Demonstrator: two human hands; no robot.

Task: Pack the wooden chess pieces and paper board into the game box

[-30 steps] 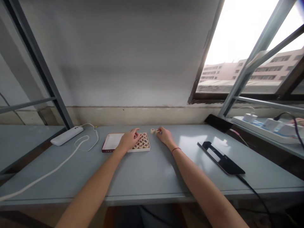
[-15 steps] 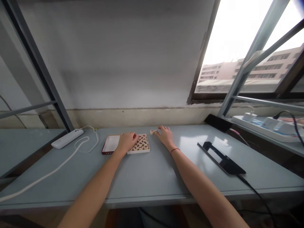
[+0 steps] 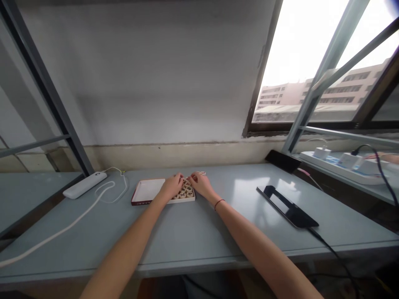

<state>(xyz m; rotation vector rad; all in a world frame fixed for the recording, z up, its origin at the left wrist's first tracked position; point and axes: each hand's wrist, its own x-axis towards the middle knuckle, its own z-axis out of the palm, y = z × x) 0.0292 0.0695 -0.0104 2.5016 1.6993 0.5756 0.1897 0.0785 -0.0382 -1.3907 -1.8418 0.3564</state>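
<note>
A shallow white box (image 3: 187,200) holds rows of round, pale Chinese chess pieces (image 3: 186,192) with dark and red characters. My left hand (image 3: 171,187) lies over the left part of these pieces, its fingers curled down and closed; what they grip is hidden. Over the box's back right corner is my right hand (image 3: 202,185), a red string on its wrist, thumb and fingers pinched on what looks like a Chinese chess piece, mostly hidden. The fingertips of both hands are close together. Behind my right hand, a loose piece (image 3: 203,173) shows on the table.
Left of the pieces lies an open box lid (image 3: 150,189), white inside with dark red sides. A white power bank (image 3: 84,185) with a cable is farther left. To the right are a black phone-like device (image 3: 288,207), a dark slab (image 3: 282,161) and a white power strip (image 3: 343,168).
My right hand has moved left from the loose pieces on the table to the box. My left hand stays over the pieces, shifted slightly right. The view has turned a little.
</note>
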